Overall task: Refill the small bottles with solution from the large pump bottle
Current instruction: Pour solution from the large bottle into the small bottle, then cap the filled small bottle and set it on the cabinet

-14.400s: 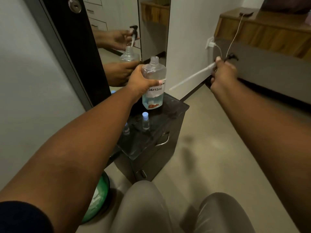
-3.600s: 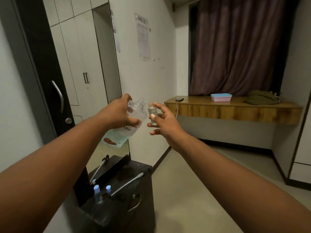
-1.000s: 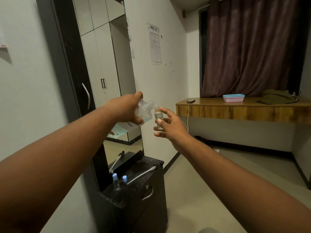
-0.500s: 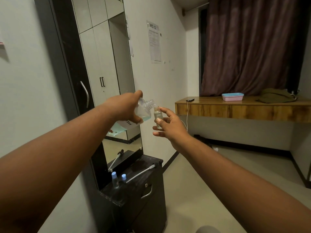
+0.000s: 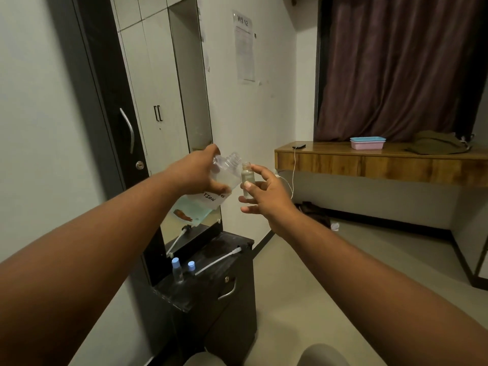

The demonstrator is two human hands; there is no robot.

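Note:
My left hand (image 5: 196,171) grips the large clear bottle (image 5: 208,196), labelled "solution", tilted with its open threaded neck pointing right and slightly up. My right hand (image 5: 264,192) pinches a small clear bottle (image 5: 247,180) upright, its open mouth just beside the large bottle's neck. Both are held in the air in front of me. Below, on the black cabinet top (image 5: 211,270), lies the removed pump with its white tube (image 5: 219,260). A small bottle with a blue cap (image 5: 177,270) stands there, and a loose blue cap (image 5: 191,266) sits next to it.
A tall mirror (image 5: 169,114) in a black frame rises behind the cabinet. A wooden shelf (image 5: 369,162) along the right wall carries a pink and blue box (image 5: 367,142), a phone on a cable and a folded cloth. Dark curtains hang above it.
The large bottle's neck has lifted slightly away from the small bottle's mouth. The view has shifted a little; both hands stay close together in the air.

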